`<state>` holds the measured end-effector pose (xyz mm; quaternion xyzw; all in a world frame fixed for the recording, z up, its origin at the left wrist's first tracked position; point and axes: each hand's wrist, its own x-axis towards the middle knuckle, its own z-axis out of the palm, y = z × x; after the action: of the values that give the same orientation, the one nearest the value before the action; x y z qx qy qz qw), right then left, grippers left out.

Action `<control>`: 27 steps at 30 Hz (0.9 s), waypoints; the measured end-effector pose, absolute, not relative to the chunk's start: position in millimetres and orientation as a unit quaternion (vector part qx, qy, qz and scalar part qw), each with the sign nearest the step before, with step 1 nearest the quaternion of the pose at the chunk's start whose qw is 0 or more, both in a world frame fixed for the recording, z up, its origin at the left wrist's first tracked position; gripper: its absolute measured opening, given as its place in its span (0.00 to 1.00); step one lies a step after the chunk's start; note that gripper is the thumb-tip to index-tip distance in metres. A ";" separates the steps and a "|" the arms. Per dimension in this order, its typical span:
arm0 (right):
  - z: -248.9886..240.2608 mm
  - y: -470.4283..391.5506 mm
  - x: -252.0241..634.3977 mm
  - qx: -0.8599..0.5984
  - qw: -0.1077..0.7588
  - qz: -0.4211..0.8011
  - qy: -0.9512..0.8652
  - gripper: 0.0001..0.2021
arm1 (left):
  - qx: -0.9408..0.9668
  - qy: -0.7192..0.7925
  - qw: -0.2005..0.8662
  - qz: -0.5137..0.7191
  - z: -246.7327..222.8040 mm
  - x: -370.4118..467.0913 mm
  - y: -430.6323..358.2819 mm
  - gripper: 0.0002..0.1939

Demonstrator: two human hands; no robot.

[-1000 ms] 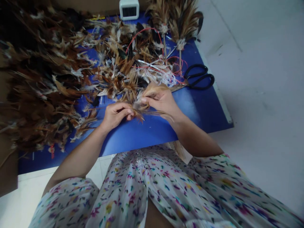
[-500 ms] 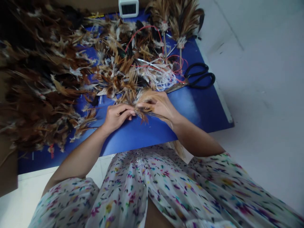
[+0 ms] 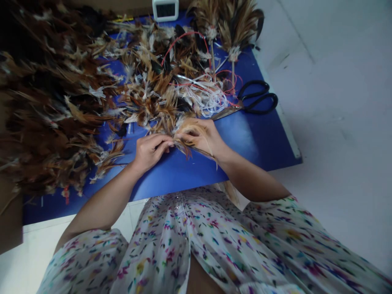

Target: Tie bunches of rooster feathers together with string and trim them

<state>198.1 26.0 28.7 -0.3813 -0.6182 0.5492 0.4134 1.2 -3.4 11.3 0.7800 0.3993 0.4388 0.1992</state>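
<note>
Over the front part of the blue table [image 3: 183,175], my two hands meet at a small bunch of tan and brown feathers [image 3: 184,148]. My left hand [image 3: 152,151] pinches the bunch's left end between thumb and fingers. My right hand [image 3: 206,139] is closed on the feathers from the other side, and long pale plumes lie across its back and fingers. Where the fingertips meet, the detail is too small to make out. Just behind the hands lie loose feathers [image 3: 165,102] and a tangle of white plastic strip [image 3: 211,100].
Black-handled scissors [image 3: 259,98] lie right of the strip, blades toward my right hand. Two feather bundles on sticks [image 3: 234,57] rest at the back right. A large heap of brown feathers [image 3: 55,110] covers the left side. A small white-framed device [image 3: 165,10] stands behind.
My right hand has shifted very slightly, and the plumes over it have moved away from the wrist toward the fingers. My left hand keeps its pinch in nearly the same place.
</note>
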 end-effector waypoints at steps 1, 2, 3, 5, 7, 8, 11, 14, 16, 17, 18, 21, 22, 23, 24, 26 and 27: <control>29.3 25.7 198.2 -0.377 0.416 0.551 -0.617 0.20 | 0.780 0.398 0.199 0.440 11.4 1.3 -3.4 0.08; 29.7 25.4 198.3 -0.371 0.420 0.553 -0.616 0.20 | 0.780 0.396 0.201 0.441 11.5 1.3 -3.2 0.08; 29.9 25.3 198.5 -0.363 0.425 0.555 -0.616 0.20 | 0.780 0.395 0.204 0.441 11.6 1.4 -3.0 0.08; 29.7 25.2 198.6 -0.350 0.432 0.550 -0.623 0.20 | 0.778 0.395 0.215 0.439 12.0 1.3 -2.6 0.09; 28.8 25.4 198.6 -0.344 0.434 0.536 -0.637 0.20 | 0.774 0.398 0.230 0.435 12.4 1.3 -2.2 0.10; 28.1 25.5 198.5 -0.344 0.434 0.530 -0.643 0.20 | 0.772 0.399 0.238 0.433 12.6 1.3 -2.1 0.11; 25.6 25.7 198.4 -0.346 0.431 0.525 -0.647 0.22 | 0.767 0.399 0.258 0.431 13.1 1.4 -2.2 0.11; 24.3 26.1 199.8 -0.347 0.423 0.525 -0.652 0.22 | 0.757 0.402 0.278 0.433 13.7 1.7 -2.5 0.11; 24.9 26.3 201.7 -0.347 0.421 0.517 -0.659 0.22 | 0.743 0.406 0.308 0.434 13.8 1.9 -2.6 0.12; 25.7 26.3 202.8 -0.346 0.418 0.512 -0.666 0.22 | 0.732 0.408 0.328 0.436 13.7 2.0 -2.4 0.13; 26.9 26.4 204.0 -0.342 0.417 0.505 -0.674 0.22 | 0.720 0.409 0.349 0.438 13.4 2.1 -2.2 0.14; 31.2 26.9 207.4 -0.315 0.418 0.487 -0.699 0.22 | 0.687 0.404 0.409 0.445 11.2 2.3 -1.2 0.15; 32.4 27.3 208.4 -0.306 0.418 0.486 -0.704 0.22 | 0.677 0.402 0.425 0.446 10.1 2.2 -0.7 0.14; 33.1 27.9 209.2 -0.298 0.418 0.486 -0.707 0.22 | 0.668 0.400 0.441 0.446 9.0 2.0 -0.3 0.14; 33.4 28.6 210.0 -0.292 0.417 0.489 -0.708 0.22 | 0.659 0.400 0.456 0.445 7.8 1.6 0.0 0.14; 32.5 30.0 211.0 -0.283 0.413 0.500 -0.707 0.20 | 0.645 0.401 0.477 0.443 5.6 0.5 0.4 0.14; 31.5 30.6 211.3 -0.278 0.414 0.503 -0.706 0.19 | 0.642 0.400 0.484 0.440 4.9 -0.2 0.4 0.13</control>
<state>211.3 30.6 31.5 -0.2781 -0.7062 0.5029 0.4136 -0.2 0.4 4.9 0.6419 0.4004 0.4404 0.4835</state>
